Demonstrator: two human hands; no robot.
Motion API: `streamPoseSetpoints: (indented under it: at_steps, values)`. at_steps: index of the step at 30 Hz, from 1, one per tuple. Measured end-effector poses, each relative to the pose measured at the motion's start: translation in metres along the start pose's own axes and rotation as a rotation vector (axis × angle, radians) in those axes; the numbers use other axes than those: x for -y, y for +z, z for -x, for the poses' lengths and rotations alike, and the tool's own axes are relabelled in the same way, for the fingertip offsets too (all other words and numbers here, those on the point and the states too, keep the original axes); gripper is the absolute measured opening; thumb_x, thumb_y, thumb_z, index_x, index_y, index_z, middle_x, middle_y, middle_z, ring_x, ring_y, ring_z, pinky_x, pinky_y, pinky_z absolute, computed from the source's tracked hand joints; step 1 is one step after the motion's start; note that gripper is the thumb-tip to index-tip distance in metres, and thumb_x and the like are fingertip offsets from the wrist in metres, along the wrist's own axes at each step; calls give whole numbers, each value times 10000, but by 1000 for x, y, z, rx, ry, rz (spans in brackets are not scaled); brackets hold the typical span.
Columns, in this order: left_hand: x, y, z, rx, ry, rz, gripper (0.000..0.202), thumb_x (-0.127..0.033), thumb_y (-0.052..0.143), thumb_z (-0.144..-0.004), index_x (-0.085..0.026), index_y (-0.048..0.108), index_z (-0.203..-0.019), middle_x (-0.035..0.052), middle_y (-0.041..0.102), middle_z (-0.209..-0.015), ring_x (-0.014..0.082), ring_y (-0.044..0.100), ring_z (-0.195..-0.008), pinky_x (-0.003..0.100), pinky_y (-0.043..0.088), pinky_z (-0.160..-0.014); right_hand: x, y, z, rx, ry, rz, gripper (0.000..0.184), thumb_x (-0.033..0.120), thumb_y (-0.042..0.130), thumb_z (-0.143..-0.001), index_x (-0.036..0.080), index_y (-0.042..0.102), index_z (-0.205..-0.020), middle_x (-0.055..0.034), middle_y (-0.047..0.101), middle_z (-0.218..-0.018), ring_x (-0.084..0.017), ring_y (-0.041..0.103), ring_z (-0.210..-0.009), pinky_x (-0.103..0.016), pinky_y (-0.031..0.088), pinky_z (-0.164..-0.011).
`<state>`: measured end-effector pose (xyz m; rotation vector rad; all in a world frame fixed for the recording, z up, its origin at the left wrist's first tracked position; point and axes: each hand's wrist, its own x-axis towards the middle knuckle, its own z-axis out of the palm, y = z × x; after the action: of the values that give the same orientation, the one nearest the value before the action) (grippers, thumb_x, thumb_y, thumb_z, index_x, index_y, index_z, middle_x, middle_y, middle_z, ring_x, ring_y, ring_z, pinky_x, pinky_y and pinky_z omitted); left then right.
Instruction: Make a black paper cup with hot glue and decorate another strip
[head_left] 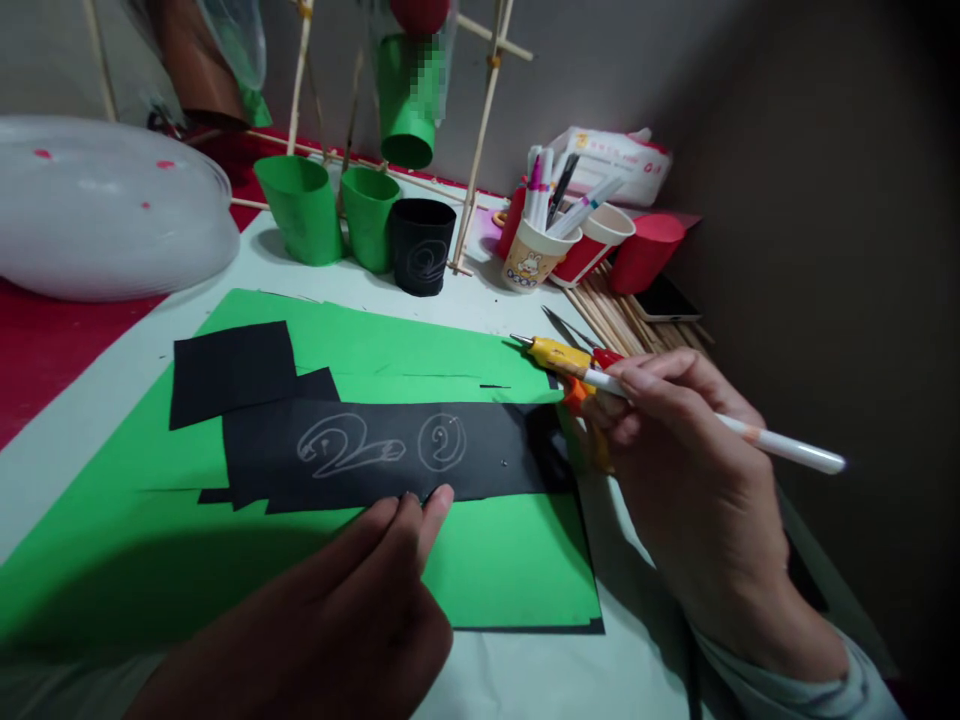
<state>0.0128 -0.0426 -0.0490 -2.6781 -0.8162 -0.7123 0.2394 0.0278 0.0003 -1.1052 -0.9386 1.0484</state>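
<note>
A black paper strip point(390, 460) lies on a large green sheet point(495, 575), with a swirl and a ringed spiral drawn on it in pale lines. My left hand point(352, 600) is closed on the strip's lower edge, fingertips pressed together just below the drawings. In my right hand point(690, 460), closed, is a slim white pen point(787, 447), held over the strip's right end. Beside those fingers lie a yellow tool point(559, 355) with a pointed metal tip and orange-handled scissors point(576, 395), partly hidden by the hand.
Green paper cups point(300, 215) and a black cup point(422, 250) stand at the back under a wooden stick frame point(480, 140). A rabbit-print cup point(536, 260) holds markers. Wooden sticks point(622, 310) and a phone point(671, 300) lie right. Black paper point(232, 370) lies left.
</note>
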Motion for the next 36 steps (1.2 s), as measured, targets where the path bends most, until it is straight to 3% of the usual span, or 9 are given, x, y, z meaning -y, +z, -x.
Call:
streamPoseSetpoints:
  at_steps: [7,10,15,19,23,25,30,36]
  values:
    - [-2,-11,0,49,-33,-104,271,-44,378,-921,-82,644,-959,216,708,-1175,306,642,-1117,429,309,-1135,-7,-1,5,61,-26,70,179,163,698,-810,223,601,-673,18,543,-720,-131,458,-618,-275,422,-594]
    - [0,-17,-3,34,-48,-131,280,-76,367,-959,-105,638,-894,198,740,-1081,309,672,-1042,436,360,-1072,-15,-5,8,112,-38,105,165,191,699,-852,224,593,-729,15,577,-805,-139,492,-683,-288,423,-649]
    - [-2,-20,-15,32,-54,-162,337,-55,320,-964,-151,602,-807,127,775,-932,279,709,-947,430,419,-986,-22,-3,11,234,32,175,163,242,679,-908,227,579,-780,29,578,-776,-140,508,-710,-277,409,-668]
    - [-12,-12,-32,75,-2,-206,278,-75,392,-937,-153,613,-787,153,771,-1093,276,721,-995,421,406,-996,-19,4,11,319,70,233,159,276,693,-908,231,595,-792,26,587,-814,-133,516,-723,-262,409,-660]
    - [-14,-3,-39,120,-53,-152,207,-112,455,-911,-154,622,-797,174,740,-1186,286,689,-1127,406,383,-1048,-19,3,13,372,88,199,140,304,679,-921,241,601,-823,19,591,-833,-142,549,-764,-263,441,-706]
    - [-13,-1,-37,145,-59,-139,177,-127,486,-902,-162,614,-786,169,747,-1170,280,693,-1127,396,403,-1044,-20,1,14,388,87,195,120,302,677,-919,245,614,-836,11,601,-863,-146,566,-792,-257,459,-717]
    - [-9,2,-28,159,84,-197,144,-150,521,-894,-193,560,-762,152,779,-1078,273,718,-1031,429,472,-965,-18,2,18,420,59,309,154,312,692,-881,239,637,-758,-2,622,-819,-145,602,-729,-230,491,-607]
    - [-14,11,-20,114,9,-154,123,-184,492,-917,-179,551,-809,165,736,-1173,319,657,-1132,484,390,-1055,-14,13,16,371,-15,458,202,257,676,-850,223,605,-663,-9,659,-742,-134,608,-655,-212,495,-571]
